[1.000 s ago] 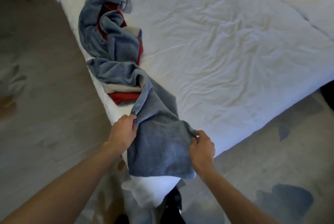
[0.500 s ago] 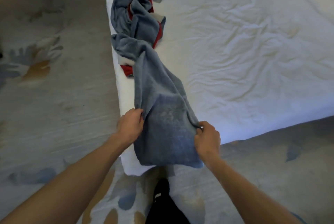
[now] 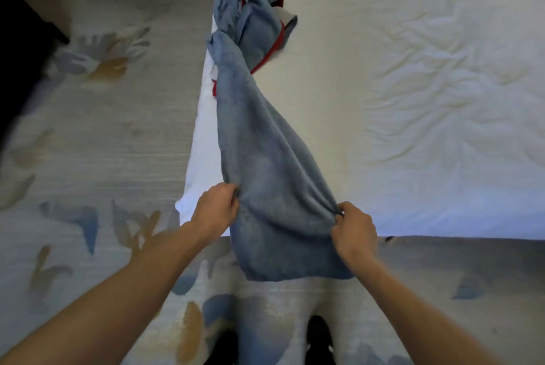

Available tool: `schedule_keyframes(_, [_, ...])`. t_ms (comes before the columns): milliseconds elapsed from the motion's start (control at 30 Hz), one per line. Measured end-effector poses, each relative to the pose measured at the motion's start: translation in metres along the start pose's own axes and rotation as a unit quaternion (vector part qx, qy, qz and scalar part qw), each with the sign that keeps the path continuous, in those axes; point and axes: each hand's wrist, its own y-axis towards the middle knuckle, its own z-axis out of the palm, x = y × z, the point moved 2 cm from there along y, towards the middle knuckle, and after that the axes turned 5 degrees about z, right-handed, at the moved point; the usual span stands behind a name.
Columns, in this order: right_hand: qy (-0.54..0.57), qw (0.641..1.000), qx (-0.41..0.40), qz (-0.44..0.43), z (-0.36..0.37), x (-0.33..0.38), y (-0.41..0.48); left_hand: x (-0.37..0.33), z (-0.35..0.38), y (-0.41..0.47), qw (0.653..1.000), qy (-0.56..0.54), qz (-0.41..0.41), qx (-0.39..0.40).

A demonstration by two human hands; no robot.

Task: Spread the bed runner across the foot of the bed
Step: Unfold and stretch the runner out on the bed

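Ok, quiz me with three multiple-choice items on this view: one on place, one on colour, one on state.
1. Where is the bunched far end of the bed runner?
A. on the carpet
B. on the bed, along its left edge
C. on a chair

2. What colour is the runner's trim?
A. red
B. green
C. yellow

3. How is the near end held?
A. by the left hand only
B. lying loose
C. pinched by both hands

Answers: 1 B, the crumpled heap lies on the white bed beside the carpet. 2 A, red edging shows in the folds. 3 C, the left hand and right hand each grip a side edge, with the end hanging past the mattress.
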Motion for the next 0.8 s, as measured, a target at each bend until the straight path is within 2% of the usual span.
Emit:
schedule_keyframes(200, [-0.055, 0.996, 0.056, -0.047, -0.014, -0.044, 0.007, -0.047, 0.033, -0.026, 0.999, -0.013, 0.003, -0.051])
schedule_keyframes(467, [-0.111, 0.986, 0.119, -0.045, -0.003, -0.104, -0.008, -0.065, 0.081, -0.069, 0.998, -0.045, -0.052, -0.017])
schedule_keyframes(600, [-0.083, 0.988, 0.128, -0.032, 0.012, -0.116, -0.015, -0.062, 0.097, -0.084, 0.994, -0.074, -0.08, -0.02])
schedule_keyframes(800, [-0.054, 0.991, 0.122, -0.007, 0.034, -0.116, -0.005, -0.057, 0.108, -0.079, 0.993, -0.058, -0.103, -0.014])
